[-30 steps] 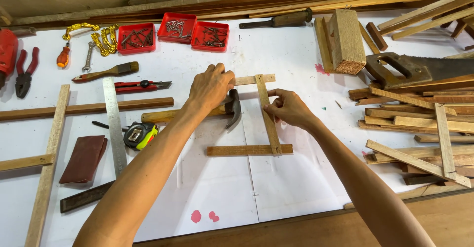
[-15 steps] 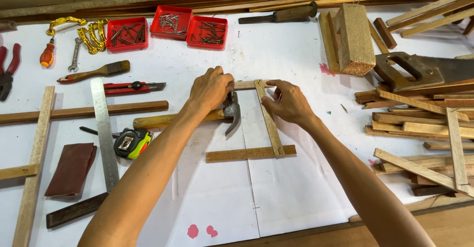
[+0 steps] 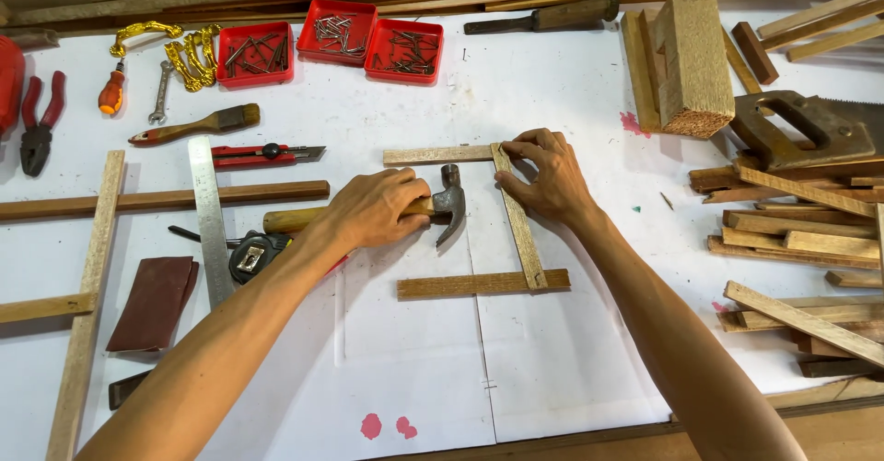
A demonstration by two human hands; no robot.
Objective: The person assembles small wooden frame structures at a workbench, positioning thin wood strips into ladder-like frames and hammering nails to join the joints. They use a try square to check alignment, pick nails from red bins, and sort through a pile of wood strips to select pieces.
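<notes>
The left hand (image 3: 373, 210) is wrapped around the wooden handle of a steel claw hammer (image 3: 433, 205), which lies flat on the white paper-covered bench (image 3: 414, 369); the right hand (image 3: 545, 175) presses spread fingertips on the far corner of an unfinished frame of thin wooden strips (image 3: 517, 217); bare paper lies open inside the frame and nearward; offcuts (image 3: 792, 231) crowd the right edge.

Single head-worn view, looking steeply down from close above at the white counter (image 3: 571, 83), centred on the hammer (image 3: 433, 208), red trays (image 3: 336, 37) beyond it.
</notes>
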